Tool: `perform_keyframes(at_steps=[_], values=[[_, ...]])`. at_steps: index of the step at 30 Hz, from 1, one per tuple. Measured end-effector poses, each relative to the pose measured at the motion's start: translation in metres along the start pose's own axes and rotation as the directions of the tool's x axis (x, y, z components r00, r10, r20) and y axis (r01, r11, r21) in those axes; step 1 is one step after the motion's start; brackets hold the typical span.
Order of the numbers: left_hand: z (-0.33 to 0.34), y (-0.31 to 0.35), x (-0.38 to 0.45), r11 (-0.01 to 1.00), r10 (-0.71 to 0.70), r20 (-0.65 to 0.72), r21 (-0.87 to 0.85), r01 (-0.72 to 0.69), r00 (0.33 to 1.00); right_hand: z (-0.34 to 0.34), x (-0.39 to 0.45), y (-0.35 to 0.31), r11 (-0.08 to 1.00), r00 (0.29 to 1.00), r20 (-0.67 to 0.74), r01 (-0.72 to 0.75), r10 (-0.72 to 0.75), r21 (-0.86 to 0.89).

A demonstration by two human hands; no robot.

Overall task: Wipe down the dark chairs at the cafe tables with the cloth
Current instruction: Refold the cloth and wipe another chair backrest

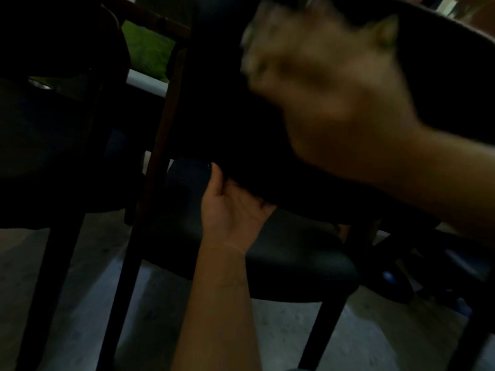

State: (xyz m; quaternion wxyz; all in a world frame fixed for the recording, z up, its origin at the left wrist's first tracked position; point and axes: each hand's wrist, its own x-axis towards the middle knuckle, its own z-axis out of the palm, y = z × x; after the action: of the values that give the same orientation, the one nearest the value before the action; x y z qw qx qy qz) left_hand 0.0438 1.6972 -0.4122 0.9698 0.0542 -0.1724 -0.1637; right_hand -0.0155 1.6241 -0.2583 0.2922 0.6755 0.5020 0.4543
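Note:
A dark chair stands close in front of me, with its curved backrest [442, 62] at the upper right and its padded seat [294, 253] in the middle. My left hand [230, 210] is palm up and grips the lower edge of the backrest; the thumb lies on the front and the fingers are hidden behind it. My right hand [321, 84] is blurred by motion against the backrest's face. Its fingers bunch a pale cloth [251, 36], of which only edges show around the knuckles.
A second dark chair [53, 129] fills the left side. A brown wooden table leg [158, 145] runs down between the two chairs. Something green [150, 49] lies beyond it. Grey concrete floor [53, 277] is below, and a dark shoe [396, 285] sits under the right side.

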Motion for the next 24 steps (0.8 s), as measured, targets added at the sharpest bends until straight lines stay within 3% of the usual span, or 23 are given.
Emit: perform_keyframes(at_steps=[2, 6, 8, 11, 13, 14, 16, 18, 21, 24], values=[[0.000, -0.001, -0.001, 1.000, 0.002, 0.019, -0.003, -0.002, 1.000, -0.005, 0.005, 0.008, 0.996, 0.996, -0.062, -0.070, 0.067, -0.055], [0.002, 0.008, -0.006, 1.000, -0.013, -0.027, 0.013, 0.014, 1.000, 0.015, -0.023, -0.022, 0.998, 0.998, -0.023, -0.052, 0.052, -0.020], [-0.002, 0.016, -0.011, 0.996, -0.023, -0.094, 0.086, 0.032, 0.995, 0.029, -0.042, -0.047, 0.982, 0.995, 0.043, -0.097, 0.092, 0.159], [-0.012, 0.031, -0.027, 0.974, 0.047, -0.281, 0.228, 0.019, 0.959, 0.055, -0.065, -0.101, 0.850, 0.970, 0.154, -0.238, 0.187, 0.469], [-0.027, 0.043, -0.039, 0.971, 0.173, -0.428, 0.225, -0.081, 0.887, 0.079, -0.069, -0.133, 0.756, 0.926, 0.241, -0.376, 0.290, 0.535], [-0.038, 0.048, -0.047, 0.963, 0.251, -0.524, 0.217, -0.158, 0.814, 0.093, -0.067, -0.147, 0.687, 0.878, 0.323, -0.478, 0.353, 0.548], [-0.061, 0.056, -0.062, 0.930, 0.354, -0.697, 0.193, -0.313, 0.624, 0.120, -0.047, -0.167, 0.491, 0.715, 0.508, -0.699, 0.480, 0.520], [-0.077, 0.056, -0.074, 0.891, 0.396, -0.789, 0.205, -0.405, 0.469, 0.144, -0.017, -0.181, 0.366, 0.582, 0.609, -0.813, 0.539, 0.453], [-0.094, 0.048, -0.081, 0.900, 0.385, -0.842, 0.252, -0.355, 0.377, 0.173, 0.023, -0.198, 0.385, 0.603, 0.557, -0.796, 0.572, 0.466], [-0.100, 0.036, -0.081, 0.930, 0.351, -0.828, 0.257, -0.261, 0.437, 0.180, 0.038, -0.208, 0.532, 0.706, 0.551, -0.703, 0.445, 0.471]])
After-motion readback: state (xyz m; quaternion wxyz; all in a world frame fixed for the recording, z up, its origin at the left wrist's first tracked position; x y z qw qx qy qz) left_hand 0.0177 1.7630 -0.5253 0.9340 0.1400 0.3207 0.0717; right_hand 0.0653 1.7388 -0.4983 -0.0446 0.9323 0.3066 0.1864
